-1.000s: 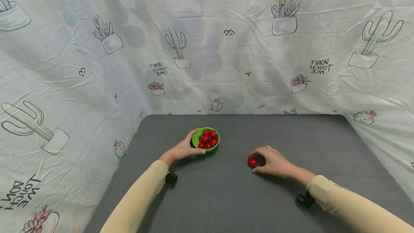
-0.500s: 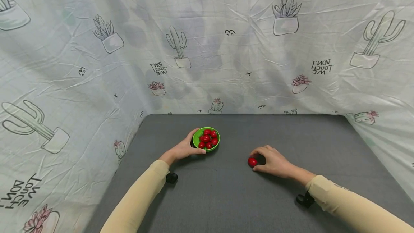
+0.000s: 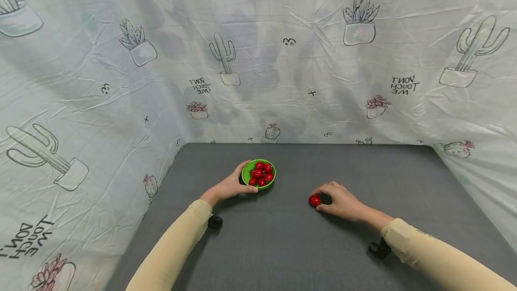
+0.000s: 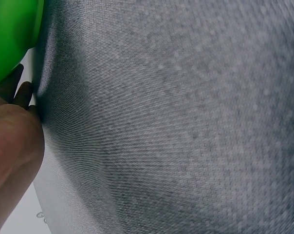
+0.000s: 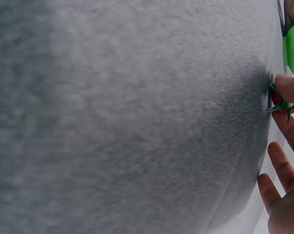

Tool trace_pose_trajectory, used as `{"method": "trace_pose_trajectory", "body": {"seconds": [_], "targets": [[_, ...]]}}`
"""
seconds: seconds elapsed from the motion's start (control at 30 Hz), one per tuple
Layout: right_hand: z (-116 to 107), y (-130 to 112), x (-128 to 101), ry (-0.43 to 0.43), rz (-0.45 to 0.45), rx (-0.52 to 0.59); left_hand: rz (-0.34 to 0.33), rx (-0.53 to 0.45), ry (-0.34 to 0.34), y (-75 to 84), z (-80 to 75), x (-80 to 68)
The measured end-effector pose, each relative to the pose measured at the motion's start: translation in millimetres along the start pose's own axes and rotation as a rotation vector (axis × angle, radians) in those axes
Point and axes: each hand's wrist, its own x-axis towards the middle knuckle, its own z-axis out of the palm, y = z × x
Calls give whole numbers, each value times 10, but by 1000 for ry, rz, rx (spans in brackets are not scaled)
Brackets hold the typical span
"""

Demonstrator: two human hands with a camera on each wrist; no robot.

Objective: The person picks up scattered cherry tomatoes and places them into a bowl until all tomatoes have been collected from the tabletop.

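Note:
A small green bowl (image 3: 245, 176) holding several red cherry tomatoes (image 3: 258, 174) stands left of centre on the grey table. My left hand (image 3: 229, 187) holds it from the left, thumb at the near side and fingers round the far side. Farther right, my right hand (image 3: 342, 202) pinches a single red cherry tomato (image 3: 314, 201) between thumb and finger, low over the table. The right wrist view shows the green star-shaped calyx of this tomato (image 5: 285, 105), with the other fingers spread apart. In the left wrist view only part of the bowl (image 4: 13, 36) appears.
The grey cloth-covered table (image 3: 282, 246) reaches back to a pale curtain (image 3: 258, 71) printed with cacti and potted plants. This curtain also hangs along the left and right sides. Black wrist cameras sit under both sleeves.
My right thumb has closed in against the tomato, which has shifted very slightly. The left hand and bowl stay nearly where they were; the head view has moved a little.

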Motion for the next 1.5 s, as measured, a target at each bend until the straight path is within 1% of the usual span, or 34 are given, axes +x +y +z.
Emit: {"method": "trace_pose_trajectory", "body": {"seconds": [0.1,0.27,0.4,0.53,0.77,0.87,0.97,1.1,1.2,1.4,1.5], "targets": [[-11,-5,42,-12,3,20,-2,-7,-3,2,-3,3],[-46,-19,150,-6,-14,47,0,-18,-4,-2,-12,12],[-101,-61,263,-2,2,65,-1,-8,-4,2,-17,13],[-163,-108,383,-1,15,69,2,-6,-6,8,-22,10],[-252,-191,590,21,-1,60,0,-18,-4,7,-25,5],[-283,-237,683,27,-2,62,5,-22,-4,7,-24,4],[-300,-285,777,32,2,65,25,-23,-8,15,-26,-1],[-306,-368,888,31,22,84,55,-23,-16,22,-32,-10],[-296,-425,969,27,33,97,55,-26,-18,13,-34,-6],[-244,-494,1134,28,15,107,43,-47,-17,7,-28,2],[-224,-539,1206,27,9,121,39,-38,-11,5,-28,6]]}}
